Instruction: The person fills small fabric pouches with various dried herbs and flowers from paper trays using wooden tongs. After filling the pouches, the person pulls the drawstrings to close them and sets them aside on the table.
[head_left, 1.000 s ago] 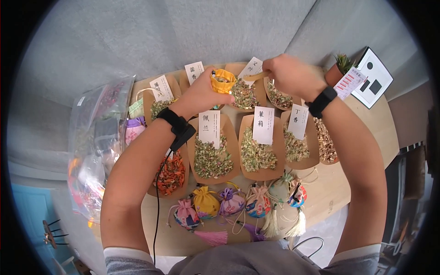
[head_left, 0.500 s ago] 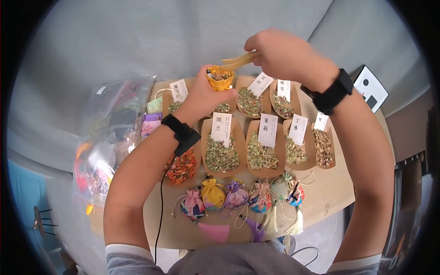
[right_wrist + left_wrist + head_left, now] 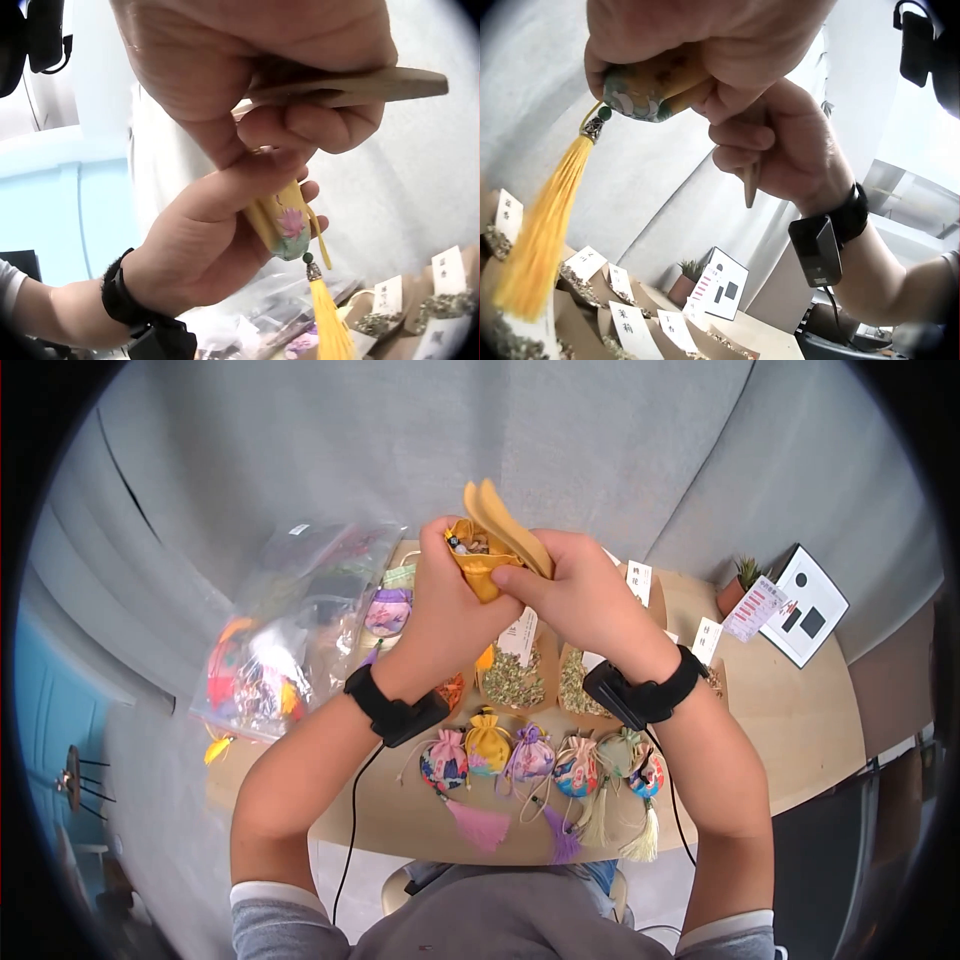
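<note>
In the head view my left hand grips a yellow drawstring pouch, its mouth gathered open with dried bits inside. My right hand holds wooden tongs, whose tips point up beside the pouch mouth; its thumb touches the pouch. The right wrist view shows a pink flower on the pouch and a yellow tassel hanging below it. The left wrist view shows the tongs' rear end sticking out below the right hand.
Paper trays of dried herbs with name cards stand below the hands. Several tasselled pouches lie along the front edge. A clear plastic bag is at the left; a potted plant and a framed sheet stand at the right.
My right hand has come down and left to the pouch, turning the tongs' tips upward. My left hand still grips the pouch. The head view has shifted, and the trays appear lower.
</note>
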Tool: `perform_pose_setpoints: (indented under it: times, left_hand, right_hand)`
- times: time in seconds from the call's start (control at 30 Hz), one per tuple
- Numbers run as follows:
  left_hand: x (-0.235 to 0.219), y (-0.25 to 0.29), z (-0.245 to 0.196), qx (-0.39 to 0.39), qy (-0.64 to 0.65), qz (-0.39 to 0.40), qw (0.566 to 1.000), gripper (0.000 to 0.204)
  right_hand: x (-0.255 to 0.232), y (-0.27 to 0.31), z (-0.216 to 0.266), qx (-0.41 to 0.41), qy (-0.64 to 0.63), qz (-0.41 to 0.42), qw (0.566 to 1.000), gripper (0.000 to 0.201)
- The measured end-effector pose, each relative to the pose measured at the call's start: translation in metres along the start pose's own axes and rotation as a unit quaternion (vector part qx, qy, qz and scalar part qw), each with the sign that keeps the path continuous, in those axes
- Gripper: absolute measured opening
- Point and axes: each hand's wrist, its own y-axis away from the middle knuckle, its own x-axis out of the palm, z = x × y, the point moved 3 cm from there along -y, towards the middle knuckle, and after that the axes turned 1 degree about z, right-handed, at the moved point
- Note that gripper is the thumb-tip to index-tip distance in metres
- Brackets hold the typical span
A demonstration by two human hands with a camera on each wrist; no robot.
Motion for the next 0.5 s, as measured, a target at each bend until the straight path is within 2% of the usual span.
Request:
perform_pose_setpoints:
  times: [0.03, 0.1, 0.13, 0.2, 0.23, 0.3, 0.33, 0.37, 0.4, 0.43, 0.5]
  left_hand:
    - [-0.003, 0.010, -0.002, 0.001, -0.002, -0.006, 1.000, 0.067]
    - [-0.008, 0.031, -0.008, 0.080, 0.061, -0.001, 0.995, 0.066]
    - [-0.011, 0.045, -0.013, 0.079, 0.061, -0.007, 0.995, 0.066]
    - [-0.013, 0.070, -0.023, -0.022, 0.201, 0.048, 0.978, 0.056]
    - [-0.017, 0.081, -0.019, -0.024, 0.202, 0.042, 0.978, 0.056]
    - [-0.019, 0.099, -0.011, -0.025, 0.065, 0.078, 0.994, 0.045]
    - [-0.019, 0.108, -0.010, -0.030, 0.066, 0.074, 0.995, 0.045]
    - [-0.018, 0.114, -0.019, 0.000, 0.064, 0.059, 0.996, 0.038]
    - [-0.018, 0.120, -0.025, 0.030, 0.063, 0.045, 0.997, 0.032]
    - [-0.022, 0.127, -0.023, 0.025, 0.064, 0.043, 0.997, 0.032]
    - [-0.035, 0.137, -0.018, 0.040, -0.127, 0.076, 0.988, 0.025]
  right_hand:
    - [-0.001, 0.007, 0.005, 0.007, -0.029, 0.003, 1.000, 0.023]
    - [-0.001, 0.021, 0.010, 0.010, -0.054, 0.012, 0.998, 0.022]
    - [0.000, 0.029, 0.011, -0.009, -0.053, 0.011, 0.998, 0.021]
    - [0.005, 0.046, 0.009, -0.028, -0.053, 0.015, 0.998, 0.020]
    - [0.009, 0.054, 0.007, -0.023, -0.050, 0.016, 0.998, 0.019]
    - [0.014, 0.069, 0.003, -0.018, -0.048, 0.022, 0.998, 0.018]
    - [0.015, 0.077, 0.002, -0.042, -0.011, 0.011, 0.999, 0.016]
    - [0.016, 0.084, 0.002, -0.066, 0.026, 0.000, 0.997, 0.015]
    - [0.018, 0.092, -0.002, -0.064, 0.026, 0.004, 0.998, 0.015]
    - [0.020, 0.100, -0.007, -0.052, -0.005, -0.001, 0.999, 0.015]
    - [0.022, 0.116, -0.011, -0.037, -0.035, -0.004, 0.999, 0.016]
